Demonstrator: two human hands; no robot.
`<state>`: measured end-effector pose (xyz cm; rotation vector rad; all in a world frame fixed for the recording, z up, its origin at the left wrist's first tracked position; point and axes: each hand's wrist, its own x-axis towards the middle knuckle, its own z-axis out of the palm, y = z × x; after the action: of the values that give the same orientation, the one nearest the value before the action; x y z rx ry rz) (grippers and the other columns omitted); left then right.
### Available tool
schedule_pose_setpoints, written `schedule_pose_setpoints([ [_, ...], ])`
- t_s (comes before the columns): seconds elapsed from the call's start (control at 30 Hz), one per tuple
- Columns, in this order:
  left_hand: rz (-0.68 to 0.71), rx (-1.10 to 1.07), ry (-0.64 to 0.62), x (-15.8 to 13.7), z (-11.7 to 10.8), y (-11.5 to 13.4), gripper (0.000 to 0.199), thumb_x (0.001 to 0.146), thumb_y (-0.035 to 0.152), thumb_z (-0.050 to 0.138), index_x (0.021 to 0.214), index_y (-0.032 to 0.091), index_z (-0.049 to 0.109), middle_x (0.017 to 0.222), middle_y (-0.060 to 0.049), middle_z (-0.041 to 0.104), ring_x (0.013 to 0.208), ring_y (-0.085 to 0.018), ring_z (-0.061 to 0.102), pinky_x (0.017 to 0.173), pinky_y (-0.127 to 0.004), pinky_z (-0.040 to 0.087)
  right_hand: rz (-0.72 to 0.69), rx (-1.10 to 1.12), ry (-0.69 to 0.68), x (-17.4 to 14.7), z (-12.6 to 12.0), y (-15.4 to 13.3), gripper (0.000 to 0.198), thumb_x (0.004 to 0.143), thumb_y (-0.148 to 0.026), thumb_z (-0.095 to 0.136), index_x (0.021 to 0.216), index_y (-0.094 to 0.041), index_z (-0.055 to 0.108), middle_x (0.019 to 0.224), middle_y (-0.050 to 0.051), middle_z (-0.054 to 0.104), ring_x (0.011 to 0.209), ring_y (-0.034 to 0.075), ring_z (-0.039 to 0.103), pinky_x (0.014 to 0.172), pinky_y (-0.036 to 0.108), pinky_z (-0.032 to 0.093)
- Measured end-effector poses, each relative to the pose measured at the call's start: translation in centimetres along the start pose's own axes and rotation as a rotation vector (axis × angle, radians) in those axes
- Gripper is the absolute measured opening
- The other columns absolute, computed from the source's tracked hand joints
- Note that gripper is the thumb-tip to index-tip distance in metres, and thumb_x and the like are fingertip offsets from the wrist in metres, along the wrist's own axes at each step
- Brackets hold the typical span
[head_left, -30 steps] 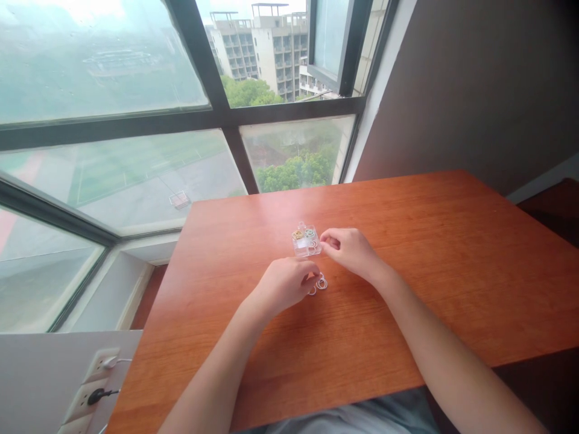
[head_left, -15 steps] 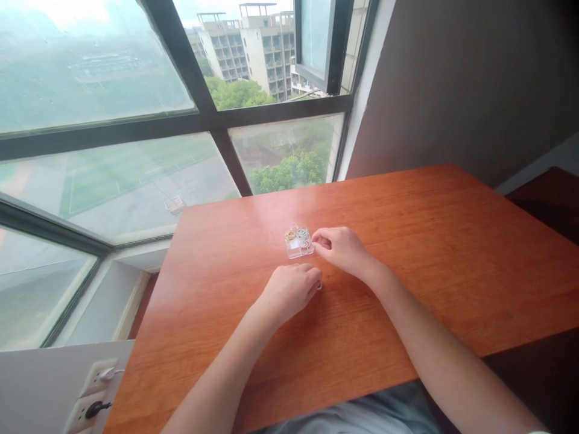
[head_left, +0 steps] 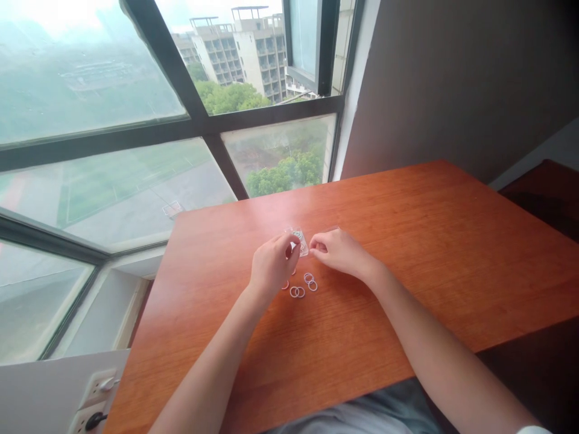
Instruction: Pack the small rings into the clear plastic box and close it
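Note:
A small clear compartment box [head_left: 304,246] stands on the table with small ring-shaped bands inside. My left hand [head_left: 272,260] is over its near left side, thumb and forefinger pinched together; whatever is between them is too small to make out. My right hand [head_left: 340,250] is curled just right of the box, its fingertips close to the box's edge. A faint clear edge shows behind it. On the table lie pale bands [head_left: 297,292], light purple bands [head_left: 310,281] and a reddish band [head_left: 285,285], partly hidden by my left hand.
The brown wooden table [head_left: 407,241] extends to both sides. Along its far edge stands a dark-framed window [head_left: 212,123], beside a grey wall [head_left: 443,84]. Wall sockets [head_left: 97,389] with plugs are at the lower left.
My left hand has risen from the bands near the front to the box, uncovering several bands on the table. My right hand stays beside the box. The view has shifted slightly.

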<state>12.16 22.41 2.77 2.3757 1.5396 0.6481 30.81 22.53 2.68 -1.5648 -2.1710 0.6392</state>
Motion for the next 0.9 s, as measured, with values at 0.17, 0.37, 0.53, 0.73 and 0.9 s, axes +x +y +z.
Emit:
schedule_pose_setpoints([
  [0.17, -0.016, 0.025, -0.053, 1.5, 0.8, -0.9, 0.013, 0.088, 0.028, 0.052, 0.086, 0.022, 0.064, 0.070, 0.001, 0.064, 0.061, -0.013, 0.055, 0.058, -0.023, 0.035, 0.002, -0.025, -0.021, -0.1, -0.1, 0.1, 0.016, 0.080, -0.016, 0.056, 0.080, -0.022, 0.071, 0.072, -0.001, 0.070, 0.067, 0.013, 0.060, 0.065, 0.024, 0.039],
  [0.37, 0.002, 0.052, -0.038, 0.6, -0.1, -0.9, 0.013, 0.087, 0.027, 0.051, 0.086, 0.022, 0.063, 0.072, 0.000, 0.064, 0.062, -0.013, 0.055, 0.059, -0.023, 0.036, -0.007, -0.049, -0.061, -0.4, -0.4, -0.1, 0.016, 0.081, -0.018, 0.056, 0.079, -0.022, 0.072, 0.078, 0.001, 0.072, 0.072, 0.015, 0.062, 0.061, 0.024, 0.039],
  [0.53, 0.014, 0.000, -0.133, -1.8, -1.8, -1.0, 0.011, 0.085, 0.022, 0.052, 0.084, 0.022, 0.063, 0.070, 0.001, 0.064, 0.060, -0.012, 0.055, 0.058, -0.022, 0.036, -0.039, -0.093, -0.204, -0.9, -0.4, -0.3, 0.011, 0.079, -0.023, 0.062, 0.075, -0.024, 0.073, 0.071, 0.001, 0.071, 0.067, 0.015, 0.061, 0.057, 0.025, 0.036],
  [0.73, -0.011, -0.073, -0.241, -3.8, -2.5, -1.4, 0.010, 0.084, 0.020, 0.053, 0.084, 0.021, 0.063, 0.071, 0.001, 0.064, 0.061, -0.011, 0.055, 0.057, -0.021, 0.036, -0.056, -0.085, -0.331, -1.6, 0.1, -0.6, 0.016, 0.073, -0.037, 0.072, 0.065, -0.023, 0.068, 0.065, 0.001, 0.069, 0.060, 0.015, 0.059, 0.050, 0.025, 0.030],
  [0.9, 0.003, -0.083, -0.274, -4.3, -1.8, -1.7, 0.015, 0.084, 0.019, 0.051, 0.090, 0.021, 0.065, 0.078, -0.001, 0.068, 0.064, -0.012, 0.057, 0.059, -0.021, 0.039, -0.098, -0.163, -0.311, -1.8, 0.6, -0.8, 0.012, 0.075, -0.020, 0.066, 0.063, -0.023, 0.068, 0.066, 0.001, 0.069, 0.058, 0.014, 0.058, 0.051, 0.026, 0.027],
])
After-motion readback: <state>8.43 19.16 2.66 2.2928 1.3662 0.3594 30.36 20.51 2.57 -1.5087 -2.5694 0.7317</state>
